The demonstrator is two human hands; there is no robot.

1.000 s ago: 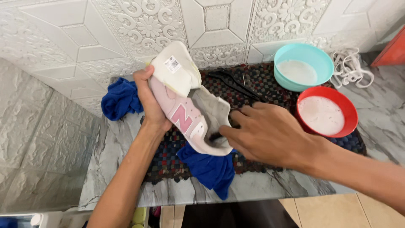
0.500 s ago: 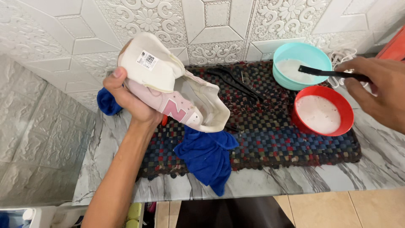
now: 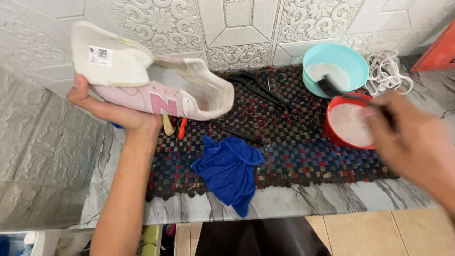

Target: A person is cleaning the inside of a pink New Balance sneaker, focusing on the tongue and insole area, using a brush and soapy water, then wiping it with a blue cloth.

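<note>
A marble-patterned desk (image 3: 332, 196) runs along an embossed white tile wall (image 3: 246, 23), and most of its top is covered by a dark woven mat (image 3: 303, 156) of small coloured squares. Held up in the air above the mat's left end is a pink and white shoe (image 3: 156, 90), lying on its side with its tongue pulled out toward the left; the left hand (image 3: 111, 111) is closed around its underside, thumb on the near edge. The right hand (image 3: 412, 140), blurred, is closed around the handle of a dark brush (image 3: 329, 85), whose head sits over the gap between two bowls. A crumpled blue cloth (image 3: 227, 170) lies on the mat's front edge and hangs a little over the desk rim, below the shoe. At the back right stands a teal bowl (image 3: 336, 59) with whitish liquid, and just in front of it, touching or nearly so, a red bowl (image 3: 348, 125) with foamy white liquid, partly covered by the right hand. White laces (image 3: 386, 73) lie coiled beside the teal bowl. Black laces (image 3: 258, 87) stretch across the mat between shoe and bowls. A small orange thing (image 3: 182, 128) peeks out under the shoe.
</note>
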